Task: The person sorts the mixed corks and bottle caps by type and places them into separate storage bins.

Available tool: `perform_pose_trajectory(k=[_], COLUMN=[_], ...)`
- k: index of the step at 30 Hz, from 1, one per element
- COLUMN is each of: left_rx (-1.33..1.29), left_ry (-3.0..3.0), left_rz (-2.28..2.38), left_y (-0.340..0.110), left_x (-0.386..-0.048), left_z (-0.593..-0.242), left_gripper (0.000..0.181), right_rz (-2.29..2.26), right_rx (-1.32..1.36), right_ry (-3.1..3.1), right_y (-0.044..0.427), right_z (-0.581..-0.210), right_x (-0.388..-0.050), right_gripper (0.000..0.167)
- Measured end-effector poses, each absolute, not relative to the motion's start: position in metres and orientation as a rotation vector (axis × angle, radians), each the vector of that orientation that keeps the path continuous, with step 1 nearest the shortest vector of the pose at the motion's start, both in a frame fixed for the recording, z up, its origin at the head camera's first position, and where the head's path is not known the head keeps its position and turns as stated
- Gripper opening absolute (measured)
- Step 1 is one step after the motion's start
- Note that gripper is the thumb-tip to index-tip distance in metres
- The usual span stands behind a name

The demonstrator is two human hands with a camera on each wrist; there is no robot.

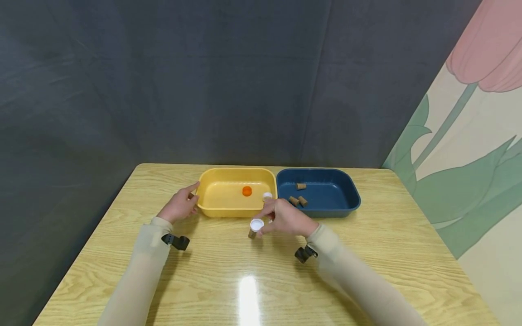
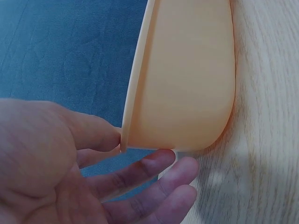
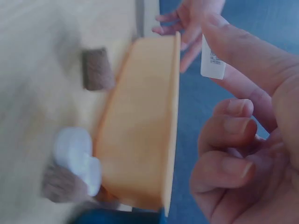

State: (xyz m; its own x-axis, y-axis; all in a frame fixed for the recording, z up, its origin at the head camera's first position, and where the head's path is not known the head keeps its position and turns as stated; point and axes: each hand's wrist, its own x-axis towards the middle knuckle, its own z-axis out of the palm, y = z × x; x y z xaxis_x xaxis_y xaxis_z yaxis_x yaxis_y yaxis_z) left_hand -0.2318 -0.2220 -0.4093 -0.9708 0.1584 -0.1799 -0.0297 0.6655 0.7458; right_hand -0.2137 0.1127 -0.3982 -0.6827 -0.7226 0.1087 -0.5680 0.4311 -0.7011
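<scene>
My right hand [image 1: 287, 218] pinches a small white cap [image 3: 213, 59] with dark print on its side between thumb and forefinger, while its other fingers curl free. In the head view that cap hangs just in front of the yellow tray [image 1: 232, 212], over a brown cork [image 1: 252, 234]. At the tray's left end, my left hand [image 1: 180, 206] has its thumb and forefinger at the rim [image 2: 135, 88]; the remaining fingers extend loosely near the outer wall. An orange cap [image 1: 247, 191] and a white cap [image 1: 267, 196] lie inside the yellow tray.
A dark blue tray [image 1: 351, 207] adjoins the yellow one on the right, holding several corks [image 1: 302, 201]. Blurred white caps [image 3: 72, 149] and a cork [image 3: 63, 184] appear beside the yellow tray in the right wrist view. A dark curtain [image 1: 224, 90] hangs behind the wooden table [image 1: 204, 271].
</scene>
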Motion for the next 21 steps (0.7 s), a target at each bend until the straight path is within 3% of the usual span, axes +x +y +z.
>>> perform_pose_trajectory(k=[21], left_rx=[0.078], left_ry=[2.648], left_rz=[1.192], left_y=[-0.220], left_x=[-0.232], left_z=[-0.407], left_gripper=[0.056], right_rz=[-0.976], right_rx=[-0.962], right_ry=[2.614], right_y=[0.104], right_z=[-0.369], right_x=[-0.271], right_gripper=[0.030])
